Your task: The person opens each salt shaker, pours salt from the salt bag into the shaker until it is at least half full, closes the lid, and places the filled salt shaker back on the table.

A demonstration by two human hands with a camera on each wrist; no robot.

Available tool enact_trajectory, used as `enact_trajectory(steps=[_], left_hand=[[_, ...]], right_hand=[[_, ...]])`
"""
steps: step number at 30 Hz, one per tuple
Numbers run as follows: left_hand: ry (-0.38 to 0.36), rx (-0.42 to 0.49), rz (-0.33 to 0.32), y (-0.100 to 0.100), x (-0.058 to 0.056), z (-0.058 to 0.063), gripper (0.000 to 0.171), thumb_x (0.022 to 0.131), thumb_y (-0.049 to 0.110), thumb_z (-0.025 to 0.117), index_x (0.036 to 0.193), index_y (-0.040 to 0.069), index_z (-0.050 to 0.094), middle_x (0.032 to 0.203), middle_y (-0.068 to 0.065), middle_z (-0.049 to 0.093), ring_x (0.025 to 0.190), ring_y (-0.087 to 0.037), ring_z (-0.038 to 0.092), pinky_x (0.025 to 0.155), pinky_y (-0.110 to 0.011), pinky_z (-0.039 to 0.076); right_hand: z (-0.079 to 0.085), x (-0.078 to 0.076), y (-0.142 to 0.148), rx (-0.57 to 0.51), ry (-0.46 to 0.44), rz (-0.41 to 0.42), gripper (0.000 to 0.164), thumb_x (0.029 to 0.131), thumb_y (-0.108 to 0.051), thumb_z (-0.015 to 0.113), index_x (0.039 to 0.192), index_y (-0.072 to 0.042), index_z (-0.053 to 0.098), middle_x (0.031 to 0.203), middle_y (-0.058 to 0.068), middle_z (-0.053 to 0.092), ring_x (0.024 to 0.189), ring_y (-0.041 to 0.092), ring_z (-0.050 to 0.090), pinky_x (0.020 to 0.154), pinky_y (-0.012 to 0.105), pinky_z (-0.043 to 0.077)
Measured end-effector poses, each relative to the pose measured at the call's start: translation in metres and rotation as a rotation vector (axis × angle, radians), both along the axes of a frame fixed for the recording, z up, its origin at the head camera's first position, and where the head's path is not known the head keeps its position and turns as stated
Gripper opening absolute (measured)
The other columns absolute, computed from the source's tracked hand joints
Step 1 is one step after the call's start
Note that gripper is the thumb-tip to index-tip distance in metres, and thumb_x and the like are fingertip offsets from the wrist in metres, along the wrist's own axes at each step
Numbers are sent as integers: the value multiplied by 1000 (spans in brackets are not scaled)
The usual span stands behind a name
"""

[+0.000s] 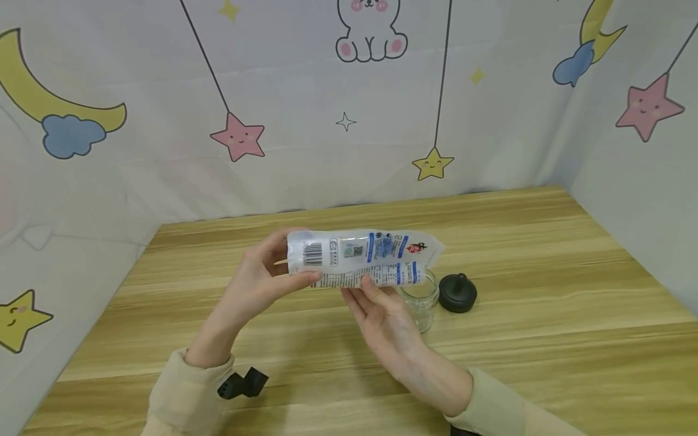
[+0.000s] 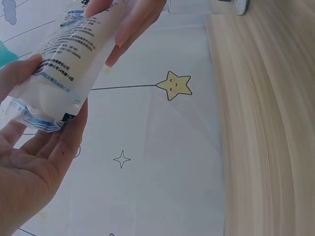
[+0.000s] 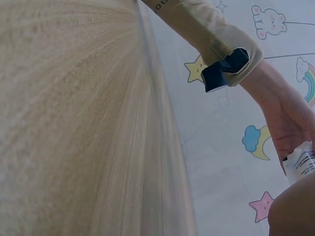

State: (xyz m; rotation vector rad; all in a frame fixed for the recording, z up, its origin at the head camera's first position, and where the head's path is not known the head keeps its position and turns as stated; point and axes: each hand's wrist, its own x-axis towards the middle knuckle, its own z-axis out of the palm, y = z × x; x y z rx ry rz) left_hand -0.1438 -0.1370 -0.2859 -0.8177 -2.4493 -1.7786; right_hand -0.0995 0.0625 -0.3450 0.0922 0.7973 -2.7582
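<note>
A white plastic packet [image 1: 365, 257] with a barcode, blue labels and small dark print is held up above the table in both hands. My left hand [image 1: 251, 278] grips its left end, thumb on the printed face and fingers behind. From below, my right hand [image 1: 395, 333] holds the lower edge with its thumb in front. In the left wrist view the packet [image 2: 64, 73] looks rounded and full, with a crimped end. The right wrist view catches only a corner of the packet [image 3: 302, 162], partly hidden by the nearby hand.
Behind the right hand stands a clear glass jar [image 1: 425, 315] with its mouth uncovered, partly covered by the packet. A black round lid with a knob [image 1: 458, 293] lies to its right. The wooden table [image 1: 545, 272] meets a cartoon-printed cloth [image 1: 305, 79].
</note>
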Motion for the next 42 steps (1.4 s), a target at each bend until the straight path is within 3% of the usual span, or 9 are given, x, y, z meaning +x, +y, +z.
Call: enact_trajectory(steps=[6,15,25,42], left_hand=[[-9,8,-12,0,-1,0,62,78,0,77,133,10,51,114,-12,62,96,-15,65,80,-30,58],[-43,0,8,1,-2,0,64,79,2,76,135,11,49,119,-14,61,97,-16,67,80,-29,58],[-53,-8,59,3,1,0,60,79,4,76,132,9,49,119,-15,62,95,-15,67,77,-28,58],[16,-12,76,6,3,1,57,78,3,78,129,8,53,114,-13,66,94,-13,66,75,-28,58]], right_hand=[[-1,-1,0,-13,27,-6,33,97,-9,51,126,-24,44,116,-8,62,114,9,57,112,29,37],[-1,-1,1,-6,30,11,53,91,5,46,135,-24,38,129,-8,56,124,11,53,112,27,36],[-1,0,1,12,2,12,46,97,0,44,138,-21,36,129,-7,56,124,11,52,111,26,38],[-1,0,1,10,11,14,44,99,-3,44,138,-21,35,127,-9,57,123,8,54,111,25,37]])
